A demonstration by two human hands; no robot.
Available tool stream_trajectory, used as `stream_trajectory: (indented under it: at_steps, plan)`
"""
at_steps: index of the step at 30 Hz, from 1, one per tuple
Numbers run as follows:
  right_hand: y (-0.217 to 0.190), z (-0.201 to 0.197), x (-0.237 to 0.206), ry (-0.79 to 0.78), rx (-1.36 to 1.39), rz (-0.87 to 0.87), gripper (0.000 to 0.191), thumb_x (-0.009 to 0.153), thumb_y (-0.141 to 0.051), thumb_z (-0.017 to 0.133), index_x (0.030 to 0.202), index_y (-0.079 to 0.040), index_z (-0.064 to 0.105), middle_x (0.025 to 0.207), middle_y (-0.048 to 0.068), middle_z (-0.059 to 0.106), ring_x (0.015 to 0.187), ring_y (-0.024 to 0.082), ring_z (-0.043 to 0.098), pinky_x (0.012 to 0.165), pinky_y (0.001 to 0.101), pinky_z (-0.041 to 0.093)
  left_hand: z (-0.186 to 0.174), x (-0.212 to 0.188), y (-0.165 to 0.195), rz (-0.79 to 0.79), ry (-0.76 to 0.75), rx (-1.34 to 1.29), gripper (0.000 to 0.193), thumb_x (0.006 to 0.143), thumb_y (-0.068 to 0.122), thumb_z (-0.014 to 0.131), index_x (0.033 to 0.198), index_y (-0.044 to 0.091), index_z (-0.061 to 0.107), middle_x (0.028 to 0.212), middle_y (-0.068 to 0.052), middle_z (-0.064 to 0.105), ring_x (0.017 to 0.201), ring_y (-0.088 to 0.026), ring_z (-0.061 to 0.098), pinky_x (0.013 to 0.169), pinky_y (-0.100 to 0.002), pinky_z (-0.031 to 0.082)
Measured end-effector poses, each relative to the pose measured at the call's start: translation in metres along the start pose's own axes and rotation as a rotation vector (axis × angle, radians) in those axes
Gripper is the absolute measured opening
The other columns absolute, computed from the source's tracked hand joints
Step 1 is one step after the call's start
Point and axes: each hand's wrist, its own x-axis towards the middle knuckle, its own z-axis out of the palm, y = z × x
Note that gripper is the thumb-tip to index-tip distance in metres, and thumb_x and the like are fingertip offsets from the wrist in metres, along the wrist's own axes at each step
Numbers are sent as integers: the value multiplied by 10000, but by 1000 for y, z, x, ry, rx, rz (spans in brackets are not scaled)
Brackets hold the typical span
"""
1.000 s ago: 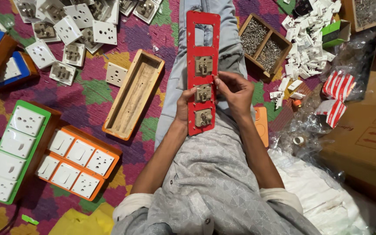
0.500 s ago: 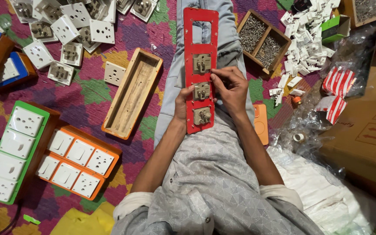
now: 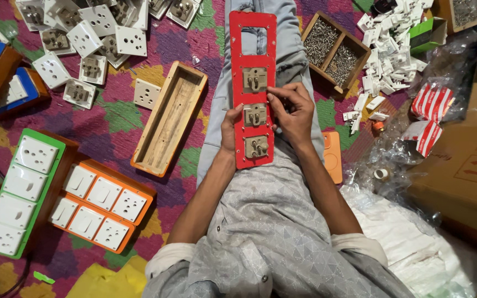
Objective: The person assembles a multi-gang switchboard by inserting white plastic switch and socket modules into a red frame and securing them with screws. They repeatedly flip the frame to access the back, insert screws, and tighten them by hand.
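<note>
A long red switch-board plate (image 3: 252, 27) lies along my lap with three brass-backed socket units fitted in it and one empty window at its far end. My left hand (image 3: 229, 129) grips the plate's left edge beside the middle unit (image 3: 255, 115). My right hand (image 3: 292, 110) rests on the right edge, fingertips pinched at the rim between the top unit (image 3: 254, 80) and the middle one. Whether a small part sits in those fingertips cannot be made out. The lowest unit (image 3: 256, 147) sits just below both hands.
An empty wooden box (image 3: 168, 118) lies left of my leg. Finished green (image 3: 20, 190) and orange (image 3: 97, 204) boards sit at the left. Loose white sockets (image 3: 89, 33) fill the far left. A divided screw tray (image 3: 335, 49), white parts, packets and a carton (image 3: 470, 160) are right.
The right hand has slid a little up the plate's right edge toward the top unit. The left hand keeps its hold. The view has shifted slightly.
</note>
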Motion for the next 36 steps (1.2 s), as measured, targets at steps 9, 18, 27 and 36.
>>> stream_trajectory:
  at_steps: [9, 18, 27, 36]
  plan:
    - [13, -1, 5, 1, 217, 164, 155, 929, -84, 860, 938, 1, 730, 927, -6, 609, 694, 42, 586, 581, 192, 472, -4, -2, 0, -34, -48, 20, 643, 991, 458, 568, 1411, -27, 537, 1161, -202, 691, 934, -300, 731, 845, -431, 621]
    - [-11, -3, -1, -170, 116, 86, 384, 973, -59, 795, 1343, -24, 698, 1275, 55, 561, 783, 57, 555, 626, 200, 480, -9, 0, -1, 36, -35, -4, 660, 994, 457, 560, 1431, -35, 511, 1222, -190, 683, 1032, -307, 715, 920, -454, 598]
    - [-9, -1, -4, -72, 315, 204, 302, 1011, -56, 692, 1299, 16, 636, 1139, 74, 731, 944, 116, 706, 792, 251, 605, -11, 1, 1, 41, -98, -33, 742, 983, 459, 578, 1520, -38, 453, 1402, -218, 608, 1188, -304, 670, 992, -461, 587]
    - [14, -21, -13, 168, 180, 180, 201, 1095, -131, 601, 1223, 1, 684, 1072, 83, 736, 930, 120, 707, 831, 261, 593, -9, -2, 10, 247, -133, 1, 793, 956, 432, 629, 1550, -45, 410, 1486, -260, 547, 1201, -373, 645, 950, -496, 593]
